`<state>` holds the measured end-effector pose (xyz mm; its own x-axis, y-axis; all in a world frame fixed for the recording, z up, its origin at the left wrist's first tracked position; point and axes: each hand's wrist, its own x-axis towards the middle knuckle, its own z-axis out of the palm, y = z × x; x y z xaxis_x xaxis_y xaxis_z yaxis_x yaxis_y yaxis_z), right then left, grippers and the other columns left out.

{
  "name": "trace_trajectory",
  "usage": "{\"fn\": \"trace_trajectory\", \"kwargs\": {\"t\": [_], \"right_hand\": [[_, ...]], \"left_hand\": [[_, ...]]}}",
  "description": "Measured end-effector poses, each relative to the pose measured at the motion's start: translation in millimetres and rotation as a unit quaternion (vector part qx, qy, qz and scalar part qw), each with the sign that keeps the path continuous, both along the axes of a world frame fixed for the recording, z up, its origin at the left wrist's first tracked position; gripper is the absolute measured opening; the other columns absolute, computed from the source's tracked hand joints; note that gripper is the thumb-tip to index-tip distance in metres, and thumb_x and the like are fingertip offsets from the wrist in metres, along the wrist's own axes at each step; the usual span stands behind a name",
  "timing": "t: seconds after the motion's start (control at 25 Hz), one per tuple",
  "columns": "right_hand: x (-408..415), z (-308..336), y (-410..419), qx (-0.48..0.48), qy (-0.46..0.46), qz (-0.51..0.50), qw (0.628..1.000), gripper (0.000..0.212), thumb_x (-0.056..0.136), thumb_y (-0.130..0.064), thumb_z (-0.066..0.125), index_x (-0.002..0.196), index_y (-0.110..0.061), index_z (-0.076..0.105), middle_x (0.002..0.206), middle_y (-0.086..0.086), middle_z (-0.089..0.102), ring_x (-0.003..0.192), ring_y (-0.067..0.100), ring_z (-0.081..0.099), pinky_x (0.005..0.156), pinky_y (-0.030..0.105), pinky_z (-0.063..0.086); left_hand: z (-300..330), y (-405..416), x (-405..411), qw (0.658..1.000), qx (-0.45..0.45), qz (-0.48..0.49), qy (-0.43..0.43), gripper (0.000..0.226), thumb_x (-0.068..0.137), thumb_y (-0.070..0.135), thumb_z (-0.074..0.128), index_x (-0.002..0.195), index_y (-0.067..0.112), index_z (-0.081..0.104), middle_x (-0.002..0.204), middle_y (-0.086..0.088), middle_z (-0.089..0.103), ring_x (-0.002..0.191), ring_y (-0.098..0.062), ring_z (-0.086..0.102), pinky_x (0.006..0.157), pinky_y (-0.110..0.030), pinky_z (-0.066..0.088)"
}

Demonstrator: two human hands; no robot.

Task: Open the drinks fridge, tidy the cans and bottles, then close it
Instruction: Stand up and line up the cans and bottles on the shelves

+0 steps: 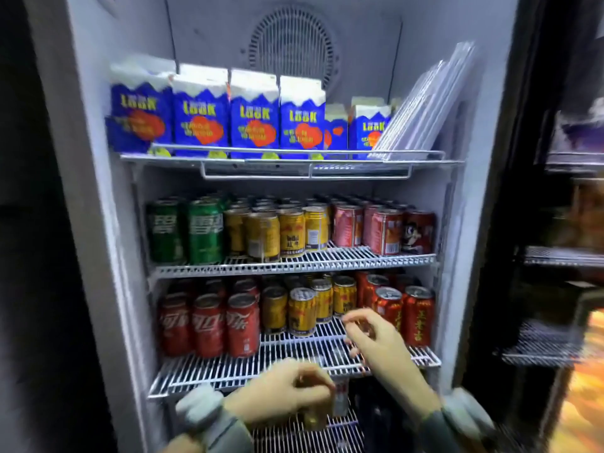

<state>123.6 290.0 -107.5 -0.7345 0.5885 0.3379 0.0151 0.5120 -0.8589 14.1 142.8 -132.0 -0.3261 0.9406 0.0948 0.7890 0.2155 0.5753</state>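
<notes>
The drinks fridge (98, 191) stands open in front of me. My left hand (287, 390) is closed around a yellow can (315, 420), held just below the front of the lower wire shelf (228, 367). My right hand (376, 338) hovers over that shelf with fingers spread and curled, holding nothing, just in front of the yellow cans (302, 310) and dark red cans (418, 317). Red cola cans (209, 325) stand at the left of the same shelf. The image is blurred by motion.
The middle shelf (294, 261) holds green cans (204, 230), yellow cans (291, 232) and red cans (385, 232). Blue and white cartons (255, 116) fill the top shelf, with clear plastic dividers (421, 109) leaning at the right. The open glass door (555, 223) is at the right.
</notes>
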Motion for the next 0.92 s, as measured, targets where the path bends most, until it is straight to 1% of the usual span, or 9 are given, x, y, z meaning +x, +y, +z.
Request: {"fn": "trace_trajectory", "kwargs": {"t": [0.12, 0.2, 0.28, 0.32, 0.4, 0.48, 0.6, 0.8, 0.92], "right_hand": [[-13, 56, -28, 0.025, 0.02, 0.024, 0.999, 0.016, 0.086, -0.014, 0.055, 0.076, -0.027, 0.061, 0.074, -0.003, 0.064, 0.068, 0.015, 0.061, 0.067, 0.036, 0.053], [-10, 94, -49, 0.046, 0.068, 0.035, 0.996, 0.014, 0.086, -0.013, 0.054, 0.077, -0.022, 0.061, 0.076, 0.0, 0.063, 0.074, 0.022, 0.062, 0.073, 0.042, 0.052], [-4, 121, -65, 0.081, 0.094, 0.034, 0.992, 0.01, 0.087, -0.016, 0.054, 0.087, -0.013, 0.064, 0.083, 0.004, 0.065, 0.082, 0.025, 0.064, 0.078, 0.043, 0.053], [3, 133, -71, 0.087, 0.104, 0.041, 0.99, 0.012, 0.088, -0.018, 0.054, 0.092, -0.011, 0.063, 0.085, 0.004, 0.065, 0.082, 0.023, 0.064, 0.076, 0.042, 0.054], [21, 155, -83, 0.093, 0.135, 0.051, 0.985, 0.012, 0.091, -0.021, 0.052, 0.095, -0.012, 0.059, 0.082, 0.0, 0.062, 0.075, 0.017, 0.06, 0.063, 0.029, 0.05], [46, 169, -93, 0.098, 0.174, 0.048, 0.979, 0.01, 0.092, -0.021, 0.052, 0.097, -0.014, 0.057, 0.081, -0.005, 0.059, 0.074, 0.014, 0.059, 0.06, 0.02, 0.043], [85, 178, -111, 0.116, 0.22, 0.024, 0.968, 0.01, 0.091, -0.023, 0.054, 0.097, -0.017, 0.058, 0.081, -0.01, 0.06, 0.075, 0.007, 0.059, 0.061, 0.019, 0.043], [131, 185, -142, 0.151, 0.194, 0.049, 0.968, 0.012, 0.09, -0.026, 0.055, 0.101, -0.02, 0.058, 0.083, -0.01, 0.061, 0.072, 0.004, 0.06, 0.052, 0.01, 0.046], [167, 188, -154, 0.135, 0.223, 0.048, 0.964, 0.015, 0.09, -0.023, 0.056, 0.103, -0.018, 0.06, 0.082, -0.011, 0.06, 0.073, 0.008, 0.061, 0.058, 0.019, 0.047]], "left_hand": [[54, -17, -7, 0.998, 0.056, 0.018, 0.031, 0.014, 0.089, 0.024, 0.063, 0.102, 0.021, 0.069, 0.096, 0.003, 0.072, 0.077, 0.008, 0.058, 0.075, -0.009, 0.045], [91, -31, -1, 0.996, 0.078, 0.016, 0.027, 0.009, 0.088, 0.023, 0.065, 0.095, 0.027, 0.069, 0.088, 0.007, 0.072, 0.076, 0.002, 0.063, 0.072, -0.014, 0.049], [122, -46, 4, 0.993, 0.096, 0.022, 0.058, 0.009, 0.088, 0.024, 0.064, 0.091, 0.032, 0.067, 0.082, 0.01, 0.071, 0.071, 0.003, 0.064, 0.065, -0.014, 0.049], [139, -54, 10, 0.991, 0.111, 0.023, 0.071, 0.009, 0.088, 0.026, 0.064, 0.091, 0.033, 0.067, 0.08, 0.011, 0.07, 0.068, 0.005, 0.064, 0.062, -0.013, 0.048], [168, -67, 23, 0.983, 0.159, 0.016, 0.094, 0.009, 0.087, 0.027, 0.063, 0.094, 0.031, 0.068, 0.078, 0.01, 0.07, 0.066, 0.003, 0.064, 0.059, -0.011, 0.048], [187, -80, 46, 0.972, 0.214, 0.01, 0.093, 0.012, 0.087, 0.027, 0.061, 0.097, 0.029, 0.067, 0.084, 0.007, 0.071, 0.072, -0.004, 0.067, 0.064, -0.015, 0.053], [196, -96, 87, 0.952, 0.292, 0.01, 0.095, 0.013, 0.086, 0.027, 0.062, 0.098, 0.028, 0.068, 0.095, 0.007, 0.07, 0.082, -0.008, 0.067, 0.073, -0.021, 0.054], [188, -116, 146, 0.92, 0.371, 0.024, 0.126, 0.012, 0.086, 0.027, 0.063, 0.097, 0.028, 0.067, 0.111, 0.016, 0.055, 0.101, 0.003, 0.056, 0.075, -0.013, 0.051], [183, -128, 177, 0.92, 0.369, 0.039, 0.126, 0.011, 0.086, 0.025, 0.063, 0.096, 0.029, 0.067, 0.112, 0.011, 0.055, 0.101, 0.005, 0.054, 0.074, -0.009, 0.05]]}}
